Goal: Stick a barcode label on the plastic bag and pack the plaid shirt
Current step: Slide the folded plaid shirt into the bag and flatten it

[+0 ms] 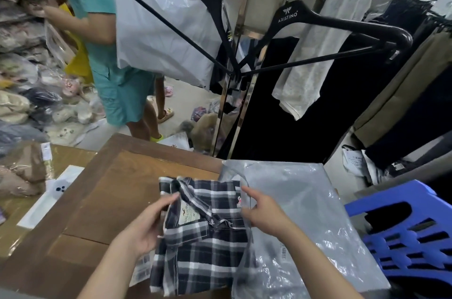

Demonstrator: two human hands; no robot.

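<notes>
A folded black-and-white plaid shirt (203, 237) lies on the wooden table (102, 201), collar and neck label facing up. My left hand (146, 227) grips the shirt's left edge near the collar. A clear plastic bag (305, 220) lies to the shirt's right, its open edge over the shirt's right side. My right hand (261, 213) pinches that open edge of the bag. Under the shirt's lower left corner a white barcode label (141, 271) shows. Faint print shows through the bag near my right forearm.
A blue plastic stool (403, 232) stands at the right. A clothes rack with black hangers (318, 29) and hung garments rises behind the table. A person in teal (112, 59) stands at the back left by heaps of bagged goods. A white strip (49, 196) lies on the left.
</notes>
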